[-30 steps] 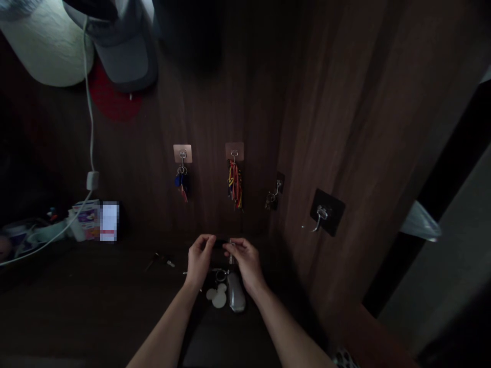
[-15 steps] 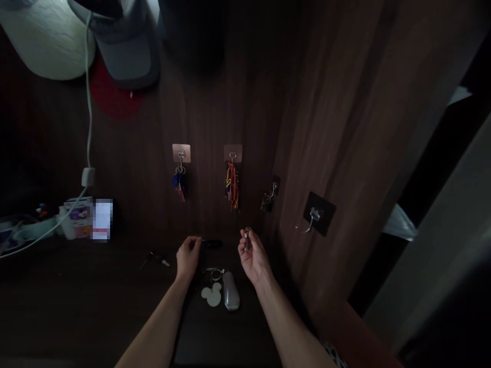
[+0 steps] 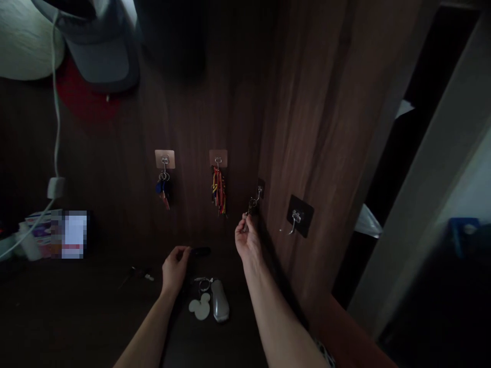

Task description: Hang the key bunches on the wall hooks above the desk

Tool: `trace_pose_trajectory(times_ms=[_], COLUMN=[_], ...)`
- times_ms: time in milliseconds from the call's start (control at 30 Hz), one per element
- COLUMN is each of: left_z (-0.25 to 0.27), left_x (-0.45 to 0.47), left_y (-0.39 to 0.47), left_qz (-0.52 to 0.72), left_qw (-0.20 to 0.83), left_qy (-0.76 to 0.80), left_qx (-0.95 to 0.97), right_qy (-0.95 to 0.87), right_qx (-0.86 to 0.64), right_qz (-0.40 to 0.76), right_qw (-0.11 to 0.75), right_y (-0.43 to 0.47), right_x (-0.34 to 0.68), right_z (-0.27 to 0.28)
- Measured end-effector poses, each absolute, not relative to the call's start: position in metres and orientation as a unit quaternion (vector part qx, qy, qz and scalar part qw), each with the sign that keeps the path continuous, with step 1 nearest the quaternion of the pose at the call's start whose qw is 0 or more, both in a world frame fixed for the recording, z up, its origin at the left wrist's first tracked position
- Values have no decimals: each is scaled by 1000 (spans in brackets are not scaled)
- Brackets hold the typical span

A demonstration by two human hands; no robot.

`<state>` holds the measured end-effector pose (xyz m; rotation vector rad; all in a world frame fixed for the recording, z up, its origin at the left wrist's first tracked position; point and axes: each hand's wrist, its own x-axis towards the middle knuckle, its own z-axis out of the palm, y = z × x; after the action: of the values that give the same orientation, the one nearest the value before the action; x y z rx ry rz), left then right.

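My right hand is raised by the side panel, its fingers closed on a small key ring with keys. Just above the fingertips, other keys on a ring hang from a small metal hook. Lower on the left, my left hand rests with fingers pinched at the end of a dark elongated object; its kind is too dark to tell. Between my forearms lie a grey key fob, a metal ring and a pale mouse-head-shaped tag.
Blue-tagged keys and a bunch with red and yellow cords hang on the back panel. A bare hook juts from the right panel. More keys lie left. Caps and a white cable hang upper left.
My right hand has moved up and forward with the key ring, close to the small corner hook. The left hand stays by the dark object. The whole view has shifted to the right.
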<state>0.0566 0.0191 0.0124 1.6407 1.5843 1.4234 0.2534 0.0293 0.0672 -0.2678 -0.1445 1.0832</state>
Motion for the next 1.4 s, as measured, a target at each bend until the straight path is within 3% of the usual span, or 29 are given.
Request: trace_pose_trajectory(times_ms=[600,1400], left_z=[13,12], left_x=[58,59], left_y=[17,18], left_qz=[502,522], left_qw=[224,239], left_qy=[566,545], left_qx=[614,611], right_qy=[-4,-51], right_qx=[-141,-175], right_qz=[526,449], right_qw=[839,875], right_y=[70,56], right_x=[275,260], right_z=[124,80])
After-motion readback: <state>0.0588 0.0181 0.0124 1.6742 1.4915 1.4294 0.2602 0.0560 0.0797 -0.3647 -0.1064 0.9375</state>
